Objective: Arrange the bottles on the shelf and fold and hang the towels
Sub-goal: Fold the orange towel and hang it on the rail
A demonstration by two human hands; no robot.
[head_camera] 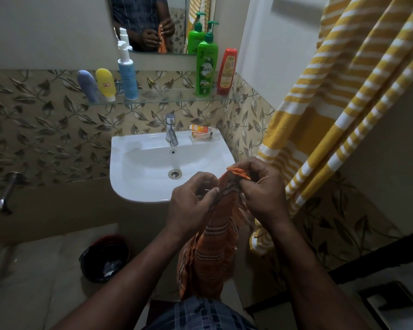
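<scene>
Head view: left hand (191, 198) and right hand (262, 189) both pinch the bunched top edge of an orange striped towel (212, 246), which hangs down between the forearms. Just beyond the hands, a white sink (141, 177). Farther up, a glass shelf (167, 97) carries five bottles: blue (87, 85), yellow (106, 84), white pump (126, 70), green pump (206, 65), red (227, 72). Right of the right hand hangs a yellow striped towel (343, 96).
</scene>
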